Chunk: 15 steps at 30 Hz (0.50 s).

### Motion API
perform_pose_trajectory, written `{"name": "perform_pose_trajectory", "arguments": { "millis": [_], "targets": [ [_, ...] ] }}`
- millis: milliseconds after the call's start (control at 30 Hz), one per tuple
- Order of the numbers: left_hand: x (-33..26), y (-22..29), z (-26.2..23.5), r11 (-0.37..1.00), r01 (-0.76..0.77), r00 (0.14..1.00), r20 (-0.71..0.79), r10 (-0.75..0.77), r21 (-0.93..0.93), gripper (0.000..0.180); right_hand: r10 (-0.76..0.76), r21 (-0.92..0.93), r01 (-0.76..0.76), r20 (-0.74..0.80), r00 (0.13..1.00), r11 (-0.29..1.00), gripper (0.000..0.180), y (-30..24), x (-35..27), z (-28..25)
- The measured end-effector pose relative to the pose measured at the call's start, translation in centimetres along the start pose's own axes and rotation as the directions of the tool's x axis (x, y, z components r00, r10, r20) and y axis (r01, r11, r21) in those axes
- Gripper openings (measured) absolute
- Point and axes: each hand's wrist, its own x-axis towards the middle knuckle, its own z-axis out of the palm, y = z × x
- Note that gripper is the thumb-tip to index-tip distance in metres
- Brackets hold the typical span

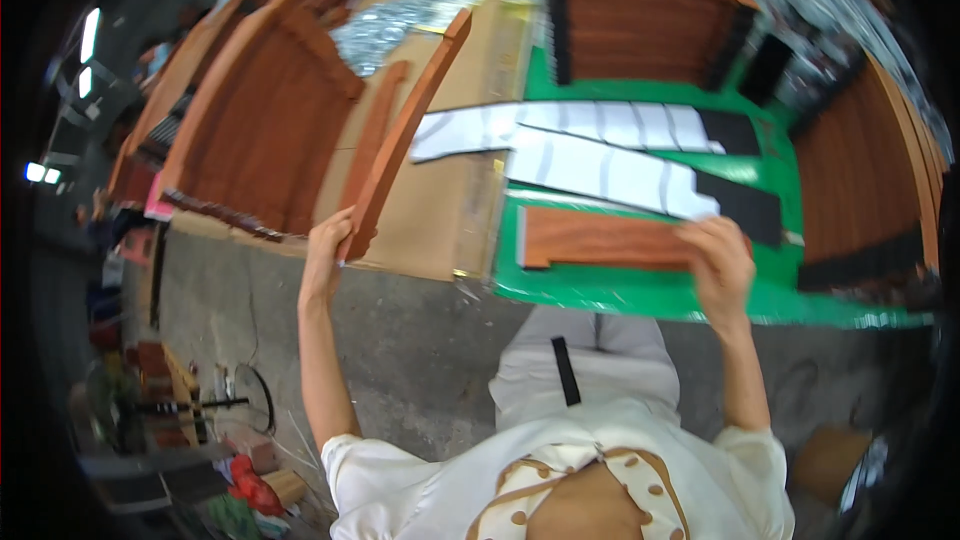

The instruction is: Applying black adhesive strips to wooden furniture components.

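Note:
My left hand (333, 248) is closed around the near end of a long, narrow reddish-brown wooden strip (412, 122), which slants up and away to the right. A second narrow wooden piece (376, 130) lies just left of it on the cardboard. At the right, my right hand (722, 265), slightly blurred, has its fingers curled over the right end of a short reddish-brown wooden board (605, 239); the hand hides part of that end. This board lies at the front of the green-covered table (560, 286). Beyond it are two long black pieces with white covering (605, 168).
Brown cardboard (430, 225) covers the left part of the work surface. Curved wooden panels stand at left (265, 105), far right (865, 175) and back (650, 25). Clear plastic wrap (400, 25) lies at the back left. A bicycle wheel (255, 398) shows at lower left.

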Motion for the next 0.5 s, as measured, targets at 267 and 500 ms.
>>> {"name": "perform_pose_trajectory", "arguments": {
  "millis": [267, 500],
  "targets": [
    [-3.5, 4.5, 13.6, 0.997, 0.000, 0.824, 0.564, -0.047, 0.083, 0.051, -0.227, -0.346, 0.269, 0.158, 0.961, 0.899, 0.031, -3.1, 2.0, 0.9],
    [-1.4, 7.1, 19.8, 0.979, -0.149, 0.756, 0.654, 0.021, 0.142, 0.044, 0.003, -0.255, 0.054, 0.217, 0.976, 0.965, 0.026, 2.9, -3.1, -0.5]
  ]
}}
